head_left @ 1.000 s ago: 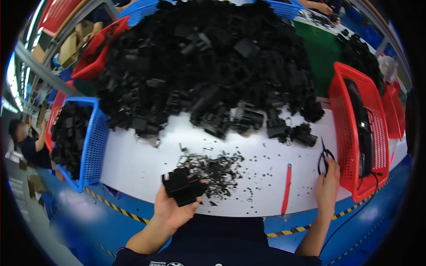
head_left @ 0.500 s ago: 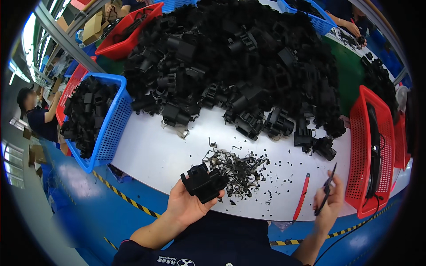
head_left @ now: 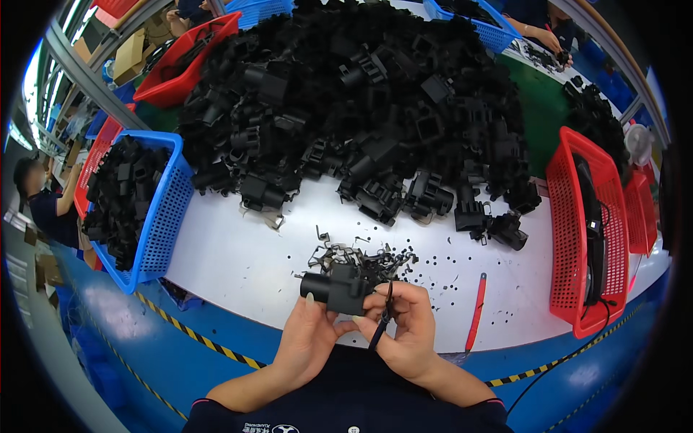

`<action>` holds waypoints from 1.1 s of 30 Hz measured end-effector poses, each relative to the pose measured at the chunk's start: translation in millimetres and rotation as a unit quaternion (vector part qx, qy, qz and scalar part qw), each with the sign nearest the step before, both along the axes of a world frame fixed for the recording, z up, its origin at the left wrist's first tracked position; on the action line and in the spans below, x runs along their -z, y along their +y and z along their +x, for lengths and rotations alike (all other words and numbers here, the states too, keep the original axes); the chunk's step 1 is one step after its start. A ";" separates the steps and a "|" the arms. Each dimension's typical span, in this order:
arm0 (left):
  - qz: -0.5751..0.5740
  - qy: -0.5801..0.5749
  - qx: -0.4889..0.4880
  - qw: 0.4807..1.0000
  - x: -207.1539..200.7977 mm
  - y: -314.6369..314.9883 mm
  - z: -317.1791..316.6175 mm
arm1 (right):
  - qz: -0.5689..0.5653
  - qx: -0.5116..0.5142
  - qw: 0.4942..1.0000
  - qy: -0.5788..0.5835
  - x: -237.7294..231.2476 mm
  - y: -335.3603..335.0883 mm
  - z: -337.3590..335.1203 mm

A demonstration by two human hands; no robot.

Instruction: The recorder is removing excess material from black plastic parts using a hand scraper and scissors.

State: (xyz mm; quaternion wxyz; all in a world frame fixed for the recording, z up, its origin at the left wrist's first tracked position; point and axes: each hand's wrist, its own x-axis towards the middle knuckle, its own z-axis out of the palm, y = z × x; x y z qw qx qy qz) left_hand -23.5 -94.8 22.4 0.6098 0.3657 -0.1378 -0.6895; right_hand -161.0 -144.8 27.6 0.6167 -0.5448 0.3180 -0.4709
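My left hand [head_left: 309, 338] is closed on a black moulded plastic part [head_left: 345, 289], which has a round barrel at its left end and a boxy body. My right hand [head_left: 410, 333] grips a slim dark pointed hand tool [head_left: 382, 323]; whether it is tweezers or small snips I cannot tell. Its fingertips meet the right end of the part, and the tool's point stands upward beside it. Just beyond both hands, a heap of small bent metal and black bits [head_left: 368, 261] lies on the white table [head_left: 224, 252], partly hidden by the part.
A large pile of black parts [head_left: 361, 101] covers the table's far side. A blue basket [head_left: 170, 209] of parts stands left; a red basket [head_left: 563, 281] with dark cabled items stands right. A red slim tool [head_left: 476, 314] lies right of my hands. Co-workers sit beyond.
My right hand has moved left with its tool and now meets the plastic part. My left hand has turned the part so its barrel points left. The view has shifted slightly.
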 end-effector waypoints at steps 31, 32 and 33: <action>-0.132 -0.425 0.039 0.895 -16.7 -11.0 17.6 | -0.059 -0.100 0.961 0.250 -24.3 -33.0 -18.4; -0.138 -0.434 0.039 0.889 -20.3 -12.6 16.8 | -0.022 -0.086 0.966 0.245 -18.6 -35.0 -17.1; -0.144 -0.443 0.040 0.884 -22.3 -13.8 16.3 | 0.057 -0.055 0.986 0.144 -7.2 -35.5 -16.2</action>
